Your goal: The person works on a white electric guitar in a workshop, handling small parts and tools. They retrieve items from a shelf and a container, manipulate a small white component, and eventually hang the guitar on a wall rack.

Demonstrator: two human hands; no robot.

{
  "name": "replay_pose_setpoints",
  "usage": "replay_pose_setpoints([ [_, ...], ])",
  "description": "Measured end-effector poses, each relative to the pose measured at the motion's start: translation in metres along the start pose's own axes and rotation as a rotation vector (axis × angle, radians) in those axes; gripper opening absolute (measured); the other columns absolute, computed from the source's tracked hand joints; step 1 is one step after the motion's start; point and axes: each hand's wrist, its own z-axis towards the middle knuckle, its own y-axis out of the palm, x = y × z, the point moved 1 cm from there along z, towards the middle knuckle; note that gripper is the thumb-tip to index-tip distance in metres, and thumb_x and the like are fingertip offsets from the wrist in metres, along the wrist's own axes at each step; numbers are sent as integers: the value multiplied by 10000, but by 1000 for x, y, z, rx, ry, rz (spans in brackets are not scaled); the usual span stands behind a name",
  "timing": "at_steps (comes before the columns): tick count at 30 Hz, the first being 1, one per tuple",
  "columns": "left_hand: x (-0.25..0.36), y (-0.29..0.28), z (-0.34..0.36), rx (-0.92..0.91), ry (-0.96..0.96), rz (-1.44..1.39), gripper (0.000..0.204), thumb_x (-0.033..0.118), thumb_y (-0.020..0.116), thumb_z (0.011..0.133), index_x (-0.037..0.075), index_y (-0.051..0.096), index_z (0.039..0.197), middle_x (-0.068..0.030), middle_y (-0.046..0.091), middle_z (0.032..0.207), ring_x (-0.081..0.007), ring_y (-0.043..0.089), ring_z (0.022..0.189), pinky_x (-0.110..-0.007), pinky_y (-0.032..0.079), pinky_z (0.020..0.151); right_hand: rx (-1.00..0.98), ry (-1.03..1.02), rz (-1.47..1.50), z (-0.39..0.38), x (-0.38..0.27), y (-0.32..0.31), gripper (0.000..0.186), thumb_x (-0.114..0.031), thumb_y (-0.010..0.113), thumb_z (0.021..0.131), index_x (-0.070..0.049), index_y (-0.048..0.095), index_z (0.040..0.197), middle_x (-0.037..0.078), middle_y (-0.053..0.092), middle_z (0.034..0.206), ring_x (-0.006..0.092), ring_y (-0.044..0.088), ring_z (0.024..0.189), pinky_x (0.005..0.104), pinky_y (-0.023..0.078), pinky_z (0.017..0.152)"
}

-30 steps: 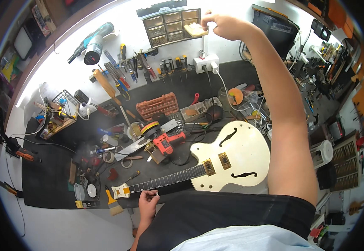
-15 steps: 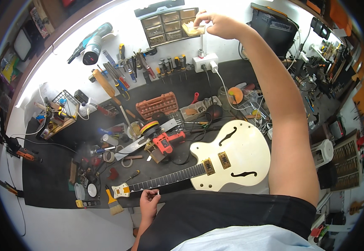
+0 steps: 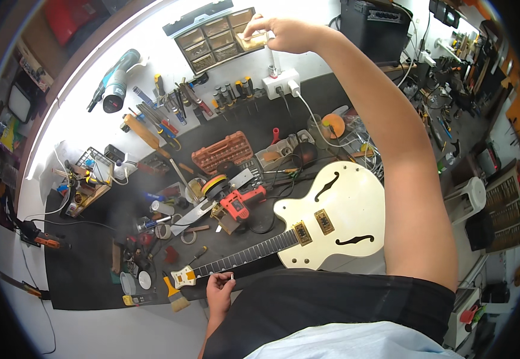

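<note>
My right hand [image 3: 278, 35] is raised at the wall, curled fingers dipping into a clear small drawer [image 3: 252, 43] pulled from an organizer [image 3: 211, 45]; what they grip is hidden. Below, my left hand [image 3: 220, 290] pinches a small pale piece [image 3: 232, 277] just below the neck of a cream electric guitar [image 3: 350, 209]. The guitar lies along the bench's front, headstock [image 3: 183, 276] at left, with a wide paintbrush [image 3: 176, 294] beside it. A red power polisher [image 3: 236, 203] sits behind the neck.
The dark bench [image 3: 80, 269] holds an orange socket case [image 3: 224, 149], tape rolls, cables and loose tools. Tools hang on the wall beside a white power socket [image 3: 281, 84]. A black amplifier [image 3: 373, 33] stands at back right; a white stool [image 3: 468, 194] is at right.
My right hand's fingers have moved further into the pulled-out drawer. The view has shifted, so the organizer appears further left. My left hand still holds the small piece by the neck.
</note>
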Motion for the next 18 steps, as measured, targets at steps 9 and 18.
replay_pose_setpoints([
  [9, -1, 3, 0, 2, 21, 19, 249, -48, 703, 892, 26, 522, 1047, -151, 678, 1183, -144, 641, 996, -294, 533, 896, 64, 98, -129, -10, -44, -26, 417, -148, 640, 827, -103, 585, 1238, 182, 652, 979, 322, 631, 839, 429, 495, 817],
  [18, 2, 5, -1, 16, 22, -3, 253, -58, 702, 885, 30, 519, 1038, -132, 689, 1142, -137, 641, 967, -290, 529, 887, 51, 210, -21, -13, -10, -10, 362, -373, 706, 865, -80, 603, 1050, 208, 696, 1050, 359, 637, 1085, 452, 484, 935],
])
